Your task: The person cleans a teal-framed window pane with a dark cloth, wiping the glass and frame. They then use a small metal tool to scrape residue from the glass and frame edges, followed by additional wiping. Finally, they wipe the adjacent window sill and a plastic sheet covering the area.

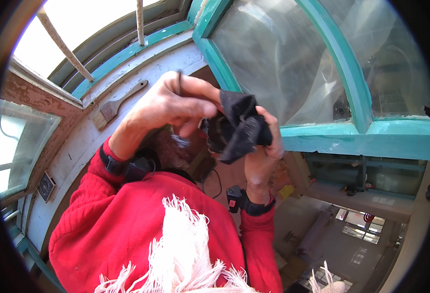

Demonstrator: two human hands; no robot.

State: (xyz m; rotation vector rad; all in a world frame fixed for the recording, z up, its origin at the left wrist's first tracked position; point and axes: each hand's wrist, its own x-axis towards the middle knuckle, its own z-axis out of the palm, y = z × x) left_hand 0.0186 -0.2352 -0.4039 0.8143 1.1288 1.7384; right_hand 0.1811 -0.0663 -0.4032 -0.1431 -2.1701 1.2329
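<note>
A crumpled black cloth [238,124] with rows of short pale stitches is held up in front of my chest. My right hand [271,133] grips it from the right, fingers curled around its edge. Blurred by motion, my left hand [178,102] meets the cloth on the other side. Its index finger runs behind the fabric and the thumb tip lies close to the edge; whether it grips is unclear. A thin dark band [179,82] crosses the back of this hand. Below its fingers shows a small greyish frayed tuft [180,139].
A paintbrush [116,106] lies on the white windowsill [75,150], near a small dark framed object [46,186]. Rusty window bars [63,47] rise at upper left. A teal-framed glass sash [332,130] stands open at right. Far below is a reflective floor [332,249].
</note>
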